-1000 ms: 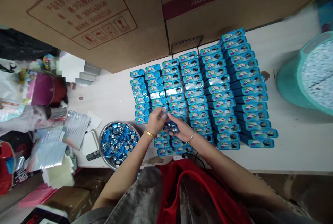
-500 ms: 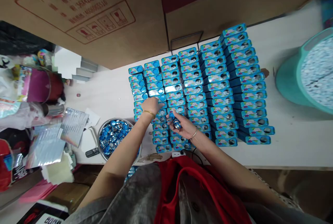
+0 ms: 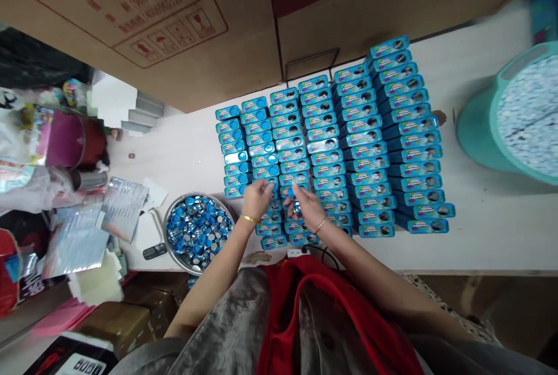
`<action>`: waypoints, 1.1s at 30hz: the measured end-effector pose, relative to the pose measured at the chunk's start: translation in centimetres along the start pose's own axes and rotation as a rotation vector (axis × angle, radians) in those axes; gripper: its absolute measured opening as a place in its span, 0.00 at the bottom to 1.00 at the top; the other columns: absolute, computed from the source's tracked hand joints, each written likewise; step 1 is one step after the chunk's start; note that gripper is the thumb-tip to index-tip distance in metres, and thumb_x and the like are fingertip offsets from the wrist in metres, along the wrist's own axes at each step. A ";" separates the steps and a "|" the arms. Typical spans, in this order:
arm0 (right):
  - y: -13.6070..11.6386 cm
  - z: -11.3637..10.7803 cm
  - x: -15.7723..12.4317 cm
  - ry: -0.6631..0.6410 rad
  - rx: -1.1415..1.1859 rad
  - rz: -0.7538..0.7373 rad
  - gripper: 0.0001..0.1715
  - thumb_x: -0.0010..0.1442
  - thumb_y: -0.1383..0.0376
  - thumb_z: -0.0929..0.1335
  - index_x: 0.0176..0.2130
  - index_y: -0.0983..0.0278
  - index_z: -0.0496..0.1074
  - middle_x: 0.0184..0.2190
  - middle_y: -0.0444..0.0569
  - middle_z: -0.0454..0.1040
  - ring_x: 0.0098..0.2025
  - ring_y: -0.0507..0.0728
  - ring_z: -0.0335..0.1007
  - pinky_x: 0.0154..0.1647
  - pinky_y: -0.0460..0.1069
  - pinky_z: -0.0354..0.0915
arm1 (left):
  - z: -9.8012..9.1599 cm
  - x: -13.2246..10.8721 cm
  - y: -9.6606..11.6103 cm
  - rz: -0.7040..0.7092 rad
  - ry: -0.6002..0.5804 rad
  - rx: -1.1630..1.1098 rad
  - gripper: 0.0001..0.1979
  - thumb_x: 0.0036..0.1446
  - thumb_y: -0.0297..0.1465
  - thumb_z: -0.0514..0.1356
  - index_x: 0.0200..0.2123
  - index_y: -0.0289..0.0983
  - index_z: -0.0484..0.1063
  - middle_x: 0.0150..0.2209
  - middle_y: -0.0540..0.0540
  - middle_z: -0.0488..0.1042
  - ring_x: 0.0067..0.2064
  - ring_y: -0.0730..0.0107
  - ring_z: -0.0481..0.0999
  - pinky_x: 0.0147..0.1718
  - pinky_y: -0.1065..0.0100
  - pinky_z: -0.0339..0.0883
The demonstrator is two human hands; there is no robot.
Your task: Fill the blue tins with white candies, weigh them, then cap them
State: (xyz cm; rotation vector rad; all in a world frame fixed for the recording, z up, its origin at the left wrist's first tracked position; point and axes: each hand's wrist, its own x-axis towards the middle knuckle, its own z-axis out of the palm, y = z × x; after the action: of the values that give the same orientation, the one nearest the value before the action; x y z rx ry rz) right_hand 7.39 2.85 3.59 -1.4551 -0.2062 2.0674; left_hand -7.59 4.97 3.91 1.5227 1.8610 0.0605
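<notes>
Rows of blue tins (image 3: 325, 157) with printed lids, each with a round spot at one end, stand close together on the white table. My left hand (image 3: 258, 197) is over the second row from the left, fingers pinched; what they hold, if anything, is too small to tell. Beside it, my right hand (image 3: 305, 206) is curled palm up around several small round blue-and-silver caps. A metal bowl (image 3: 167, 212) full of similar caps (image 3: 198, 232) is left of my left forearm.
Large cardboard boxes (image 3: 235, 32) stand along the back. At the right is a teal bucket (image 3: 477, 125) of pale bits. Plastic sleeves (image 3: 117, 206), a white device and bags crowd the left. A power socket (image 3: 297, 253) lies at the front edge.
My left hand has drawn back toward me from the tins and lies closer to the front edge. My right hand stays curled around the caps. The view has shifted slightly.
</notes>
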 end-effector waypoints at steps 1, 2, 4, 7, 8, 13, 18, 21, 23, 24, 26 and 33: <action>0.0 -0.2 0.0 0.001 -0.018 -0.006 0.27 0.49 0.43 0.68 0.32 0.64 0.71 0.19 0.44 0.71 0.14 0.48 0.61 0.10 0.43 0.52 | 0.0 0.9 0.0 -0.043 0.003 0.036 0.12 0.59 0.35 0.54 0.30 0.36 0.71 0.28 0.46 0.73 0.31 0.69 0.73 0.31 0.70 0.64; 0.0 -0.5 -0.1 -0.007 -0.034 -0.005 0.27 0.49 0.43 0.68 0.32 0.64 0.71 0.18 0.44 0.70 0.14 0.48 0.61 0.10 0.43 0.52 | -0.1 1.9 -0.1 -0.086 -0.004 0.076 0.11 0.57 0.36 0.56 0.27 0.36 0.71 0.27 0.45 0.73 0.31 0.67 0.73 0.31 0.69 0.64; 0.0 -0.9 -0.2 -0.032 -0.056 0.006 0.28 0.49 0.42 0.67 0.32 0.64 0.72 0.17 0.43 0.68 0.14 0.49 0.60 0.10 0.44 0.51 | -0.3 3.5 -0.1 -0.158 -0.048 0.153 0.12 0.52 0.37 0.61 0.22 0.36 0.70 0.26 0.44 0.74 0.33 0.63 0.74 0.32 0.68 0.64; 0.1 -1.1 -0.4 -0.070 -0.075 0.028 0.29 0.50 0.41 0.67 0.32 0.65 0.72 0.15 0.41 0.67 0.14 0.49 0.59 0.10 0.44 0.50 | -0.5 5.0 -0.1 -0.222 -0.132 0.235 0.16 0.46 0.40 0.65 0.17 0.36 0.69 0.26 0.41 0.74 0.34 0.58 0.75 0.33 0.65 0.64; 0.1 -1.0 -0.5 -0.083 -0.079 0.035 0.29 0.50 0.41 0.66 0.32 0.65 0.72 0.15 0.41 0.66 0.13 0.48 0.59 0.10 0.44 0.50 | -0.6 5.2 -0.1 -0.236 -0.146 0.254 0.16 0.46 0.41 0.65 0.18 0.35 0.70 0.27 0.40 0.75 0.35 0.57 0.75 0.34 0.65 0.65; 0.7 -0.4 -0.3 -0.097 -0.084 0.070 0.29 0.50 0.41 0.66 0.31 0.65 0.72 0.14 0.41 0.66 0.12 0.48 0.58 0.08 0.43 0.48 | -0.8 4.4 0.2 -0.222 -0.103 0.253 0.17 0.48 0.44 0.64 0.25 0.34 0.74 0.33 0.36 0.75 0.41 0.51 0.75 0.40 0.61 0.65; 2.0 0.0 -0.7 -0.057 -0.058 0.087 0.30 0.49 0.39 0.66 0.25 0.64 0.67 0.13 0.41 0.64 0.11 0.47 0.57 0.07 0.43 0.49 | 0.0 -1.0 0.9 0.042 -0.063 0.053 0.13 0.54 0.38 0.60 0.42 0.39 0.72 0.36 0.46 0.75 0.38 0.68 0.74 0.40 0.69 0.65; 2.8 0.0 -1.4 -0.059 -0.044 0.089 0.30 0.48 0.40 0.67 0.23 0.63 0.63 0.13 0.40 0.64 0.11 0.47 0.57 0.07 0.43 0.49 | 1.1 -4.5 1.0 0.138 -0.065 -0.051 0.07 0.53 0.31 0.61 0.37 0.38 0.72 0.36 0.49 0.73 0.37 0.73 0.73 0.39 0.73 0.65; 3.3 -0.2 -1.9 -0.075 -0.044 0.089 0.29 0.48 0.40 0.67 0.24 0.63 0.64 0.13 0.40 0.64 0.11 0.47 0.57 0.08 0.42 0.48 | 1.6 -5.5 0.8 0.113 -0.026 -0.076 0.03 0.55 0.30 0.58 0.33 0.36 0.70 0.34 0.49 0.73 0.36 0.73 0.72 0.38 0.73 0.65; 3.4 -0.4 -2.1 -0.091 -0.045 0.084 0.28 0.49 0.41 0.66 0.25 0.63 0.65 0.13 0.40 0.64 0.11 0.48 0.57 0.08 0.42 0.48 | 1.7 -5.4 0.6 0.080 -0.003 -0.075 0.04 0.56 0.30 0.57 0.32 0.36 0.70 0.32 0.48 0.73 0.34 0.73 0.72 0.36 0.72 0.65; 3.4 -0.8 -2.5 -0.141 -0.041 0.065 0.26 0.51 0.42 0.65 0.29 0.63 0.67 0.14 0.40 0.65 0.11 0.48 0.58 0.08 0.43 0.49 | 1.5 -4.5 0.2 -0.009 0.037 -0.044 0.06 0.57 0.32 0.55 0.33 0.35 0.69 0.30 0.48 0.73 0.32 0.72 0.72 0.33 0.72 0.64; 2.9 -2.2 -4.0 -0.317 -0.002 0.075 0.25 0.53 0.45 0.65 0.36 0.62 0.68 0.17 0.41 0.69 0.14 0.49 0.59 0.10 0.43 0.50 | 0.9 0.4 -0.5 -0.283 -0.025 0.175 0.11 0.48 0.38 0.64 0.24 0.36 0.71 0.32 0.40 0.76 0.40 0.56 0.75 0.37 0.64 0.64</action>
State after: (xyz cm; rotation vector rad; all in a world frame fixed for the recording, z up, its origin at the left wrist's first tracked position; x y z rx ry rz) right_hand 9.15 -2.09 4.65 -1.1440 -0.2823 2.3528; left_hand -7.56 4.82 2.83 1.3501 2.0876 -0.2575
